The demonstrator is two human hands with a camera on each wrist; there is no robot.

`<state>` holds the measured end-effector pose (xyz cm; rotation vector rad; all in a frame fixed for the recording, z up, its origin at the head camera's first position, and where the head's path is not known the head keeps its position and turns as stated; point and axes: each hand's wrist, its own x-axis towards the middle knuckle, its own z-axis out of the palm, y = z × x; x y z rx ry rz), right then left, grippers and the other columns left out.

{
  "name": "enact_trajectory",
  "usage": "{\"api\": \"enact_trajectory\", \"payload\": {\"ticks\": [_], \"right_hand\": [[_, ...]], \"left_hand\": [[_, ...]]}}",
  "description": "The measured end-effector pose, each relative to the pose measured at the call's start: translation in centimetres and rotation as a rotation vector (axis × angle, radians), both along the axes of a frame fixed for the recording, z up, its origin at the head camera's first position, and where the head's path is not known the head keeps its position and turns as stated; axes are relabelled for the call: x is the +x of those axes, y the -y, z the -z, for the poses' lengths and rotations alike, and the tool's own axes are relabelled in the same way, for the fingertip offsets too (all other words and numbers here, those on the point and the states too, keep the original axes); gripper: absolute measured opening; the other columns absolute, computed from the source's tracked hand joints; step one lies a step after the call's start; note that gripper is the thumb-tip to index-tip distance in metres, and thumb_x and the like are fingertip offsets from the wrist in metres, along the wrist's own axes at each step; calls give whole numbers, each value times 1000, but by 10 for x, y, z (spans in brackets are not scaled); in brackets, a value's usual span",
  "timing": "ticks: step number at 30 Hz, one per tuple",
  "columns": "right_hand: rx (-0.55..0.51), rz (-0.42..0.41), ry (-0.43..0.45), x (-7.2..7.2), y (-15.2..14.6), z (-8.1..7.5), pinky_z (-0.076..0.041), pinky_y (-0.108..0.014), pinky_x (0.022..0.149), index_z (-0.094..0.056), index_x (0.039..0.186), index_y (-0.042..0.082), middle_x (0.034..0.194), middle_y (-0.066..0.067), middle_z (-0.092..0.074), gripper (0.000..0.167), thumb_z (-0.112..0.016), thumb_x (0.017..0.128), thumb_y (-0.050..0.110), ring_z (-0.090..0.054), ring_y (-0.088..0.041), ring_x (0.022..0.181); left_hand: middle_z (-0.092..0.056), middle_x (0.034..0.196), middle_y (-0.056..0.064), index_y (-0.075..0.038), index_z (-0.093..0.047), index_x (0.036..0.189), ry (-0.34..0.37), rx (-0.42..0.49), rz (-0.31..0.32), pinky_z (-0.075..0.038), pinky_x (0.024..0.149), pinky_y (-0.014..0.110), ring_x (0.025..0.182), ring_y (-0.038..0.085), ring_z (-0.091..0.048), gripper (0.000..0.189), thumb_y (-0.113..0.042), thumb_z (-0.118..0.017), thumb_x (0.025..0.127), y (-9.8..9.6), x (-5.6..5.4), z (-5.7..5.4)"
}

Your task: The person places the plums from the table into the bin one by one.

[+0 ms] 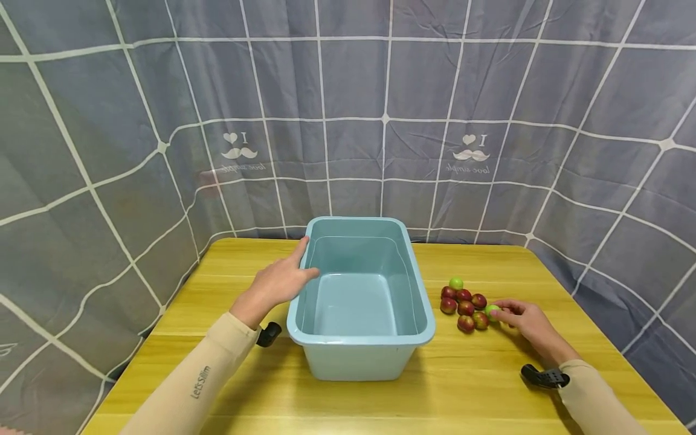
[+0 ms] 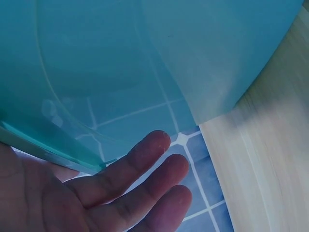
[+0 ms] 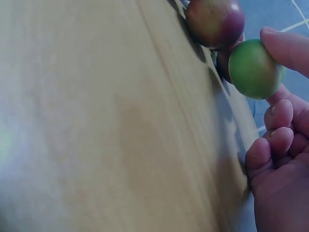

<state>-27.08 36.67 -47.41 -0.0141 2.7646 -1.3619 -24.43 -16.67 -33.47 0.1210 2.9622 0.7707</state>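
Observation:
A light blue plastic tub point(image 1: 361, 359) stands on the table with its inside bare. My left hand point(image 1: 280, 281) rests at its left rim, thumb over the inner side and the other fingers along the outside. In the left wrist view, the relaxed fingers point(image 2: 145, 166) lie beside the tub wall point(image 2: 120, 63). My right hand point(image 1: 530, 323) pinches a small round green fruit point(image 3: 256, 69) between thumb and index finger, at the right of several dark red plums point(image 1: 465, 308). A second green fruit point(image 1: 456, 283) lies at the back of that cluster.
The yellow wood-grain table point(image 1: 244, 266) has a grey curtain point(image 1: 348, 151) with white grid lines behind it and along both sides. A black wrist strap point(image 1: 545, 377) is on the right wrist, and a black device point(image 1: 269, 334) sits by the left wrist.

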Motion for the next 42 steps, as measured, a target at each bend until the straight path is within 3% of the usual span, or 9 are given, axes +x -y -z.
{"api": "enact_trajectory", "payload": {"ticks": [9, 16, 22, 25, 29, 32, 35, 42], "right_hand": [[-64, 12, -43, 3, 2, -9, -46, -26, 70, -61, 127, -4, 87, 5, -57, 56, -68, 95, 42, -54, -9, 80], [-18, -37, -96, -3, 13, -36, -48, -19, 77, -59, 132, -4, 98, 8, -60, 57, -66, 97, 41, -52, -2, 88], [-20, -93, -117, -8, 28, -59, -49, -27, 78, -63, 128, 2, 93, 4, -57, 50, -66, 96, 41, -54, -10, 89], [14, -126, -132, -11, 36, -69, -48, -23, 79, -64, 128, 5, 105, 2, -60, 48, -65, 97, 42, -54, -4, 95], [28, -162, -137, -15, 47, -84, -47, -22, 79, -64, 129, 6, 109, -2, -63, 48, -64, 98, 43, -53, -5, 96], [10, -182, -142, -19, 56, -95, -44, -26, 77, -64, 128, 7, 100, -1, -64, 47, -64, 97, 42, -54, -12, 90], [6, -199, -153, -22, 66, -105, -42, -30, 77, -65, 128, 8, 97, 2, -65, 46, -65, 97, 43, -55, -12, 90], [16, -255, -180, -30, 84, -121, -41, -39, 83, -64, 129, 12, 114, -11, -68, 45, -65, 97, 43, -55, -17, 96]], "left_hand": [[-57, 144, 16, -32, -1, 163, -1, -7, -4, -45, 64, 38, 105, 32, -66, 86, -56, -46, 95, -3, -1, 1], [-63, 135, 15, -32, -1, 163, -12, -15, -10, -44, 60, 37, 94, 27, -66, 85, -56, -46, 95, -1, -1, 1], [-60, 139, 16, -31, -1, 164, -10, -19, -8, -45, 63, 38, 99, 30, -66, 85, -55, -46, 95, -1, -1, 0], [-60, 140, 16, -32, -2, 164, -10, -19, -12, -45, 64, 38, 102, 31, -66, 85, -56, -46, 95, -1, 0, 0], [-62, 137, 17, -31, -2, 164, -12, -17, -13, -44, 63, 37, 101, 30, -66, 85, -56, -46, 95, -1, 0, 1], [-63, 134, 17, -31, -2, 164, -13, -15, -9, -44, 62, 37, 100, 30, -66, 85, -56, -46, 95, -1, 0, 1], [-64, 132, 16, -31, -2, 164, -14, -14, -13, -44, 61, 37, 98, 29, -66, 85, -56, -46, 95, -1, 0, 1], [-64, 133, 16, -31, -2, 164, -8, -16, -18, -44, 60, 36, 95, 27, -66, 85, -56, -46, 95, 0, 0, 2]]}}
